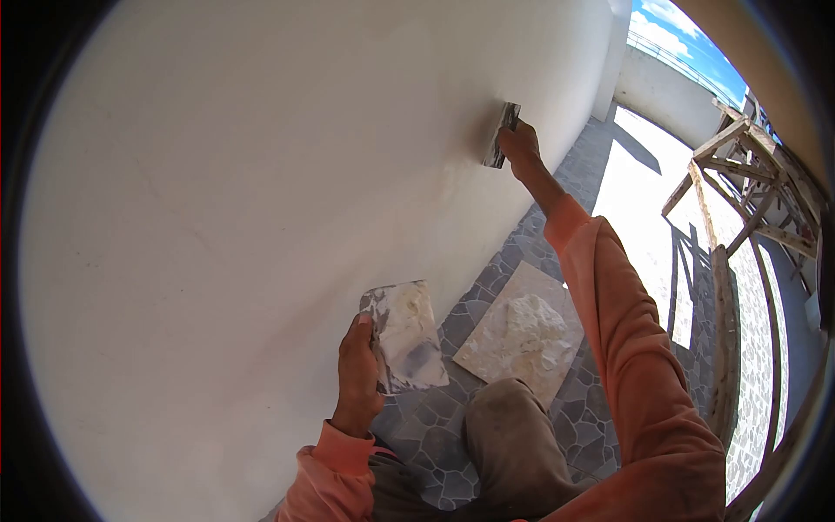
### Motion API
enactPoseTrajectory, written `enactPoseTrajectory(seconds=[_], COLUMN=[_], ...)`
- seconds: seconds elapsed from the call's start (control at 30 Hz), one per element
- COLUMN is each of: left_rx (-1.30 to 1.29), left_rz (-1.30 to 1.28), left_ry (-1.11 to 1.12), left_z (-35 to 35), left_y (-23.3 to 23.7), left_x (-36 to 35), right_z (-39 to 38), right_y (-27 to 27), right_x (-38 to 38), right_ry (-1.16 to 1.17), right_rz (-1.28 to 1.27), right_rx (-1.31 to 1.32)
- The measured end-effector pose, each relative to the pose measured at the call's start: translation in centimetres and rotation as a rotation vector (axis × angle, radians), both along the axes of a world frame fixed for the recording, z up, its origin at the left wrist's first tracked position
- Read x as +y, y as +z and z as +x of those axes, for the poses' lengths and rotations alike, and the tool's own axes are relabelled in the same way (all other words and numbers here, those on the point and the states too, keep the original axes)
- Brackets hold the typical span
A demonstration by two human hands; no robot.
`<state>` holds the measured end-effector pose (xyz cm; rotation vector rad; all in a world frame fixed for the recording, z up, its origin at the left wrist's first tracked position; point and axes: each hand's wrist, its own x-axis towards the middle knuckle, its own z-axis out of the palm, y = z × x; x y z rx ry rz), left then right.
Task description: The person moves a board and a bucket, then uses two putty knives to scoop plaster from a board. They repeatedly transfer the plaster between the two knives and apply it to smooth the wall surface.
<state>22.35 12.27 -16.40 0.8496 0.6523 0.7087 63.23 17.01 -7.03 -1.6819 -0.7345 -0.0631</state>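
My right hand (pixel 519 146) reaches far out, closed round a wide putty knife (pixel 502 135) whose blade lies against or very near the white wall (pixel 287 157). Low in the view, my left hand (pixel 357 365) grips the left edge of a flat rectangular plaster board (pixel 407 335), tilted and smeared with whitish putty. Beyond my knee, a heap of white putty (pixel 531 326) rests on a square beige tile (pixel 485 348) on the floor. The underside of the plaster board is hidden.
Grey stone-patterned flooring (pixel 587 435) runs along the wall's foot. Wooden trestles (pixel 739 165) stand at the right, with a long timber (pixel 724 339) close to my right arm. A low parapet wall (pixel 661 91) closes off the far end.
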Motion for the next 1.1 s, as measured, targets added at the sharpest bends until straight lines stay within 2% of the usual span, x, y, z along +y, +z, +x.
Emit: enactPoseTrajectory(seconds=[0.13,0.23,0.27,0.3,0.37,0.47,0.57,0.77,0.9,1.0,1.1], left_rx=[-0.051,-0.051,-0.053,-0.052,-0.046,-0.048,-0.068,-0.052,-0.031,0.015,0.003], left_rz=[0.000,-0.013,-0.006,0.001,0.007,0.006,-0.003,0.008,-0.007,0.004,0.006], left_ry=[-0.024,-0.010,-0.014,-0.019,-0.016,0.001,-0.003,-0.013,-0.014,0.004,-0.003], left_z=[-0.1,-0.1,-0.2,-0.2,-0.2,0.0,0.0,-0.1,0.0,0.0,0.1], left_y=[-0.3,-0.1,-0.2,-0.4,-0.6,-0.5,-0.4,-0.1,0.4,0.5,0.4], left_x=[0.1,-0.1,0.0,0.1,0.2,0.2,0.0,0.0,-0.1,-0.1,-0.2], right_z=[-1.6,-0.2,0.9,-0.2,3.0,3.6,2.1,-1.9,-3.8,-4.4,-3.1], right_y=[0.1,-0.2,-0.2,0.5,-0.4,-0.2,-0.8,-4.1,-6.3,-5.0,-4.2], right_x=[-2.0,-4.4,-4.2,-4.5,-2.7,-1.1,0.0,-0.3,-1.1,-3.8,-3.9], right_ry=[-0.003,0.020,-0.014,-0.049,-0.130,-0.085,-0.161,0.044,0.030,0.104,-0.065], right_rz=[-0.060,-0.046,-0.083,-0.006,0.016,0.012,-0.016,0.149,0.157,0.018,-0.011], right_rx=[-0.330,-0.380,-0.245,-0.215,-0.211,-0.217,-0.464,-0.582,-0.776,-0.484,-0.453])
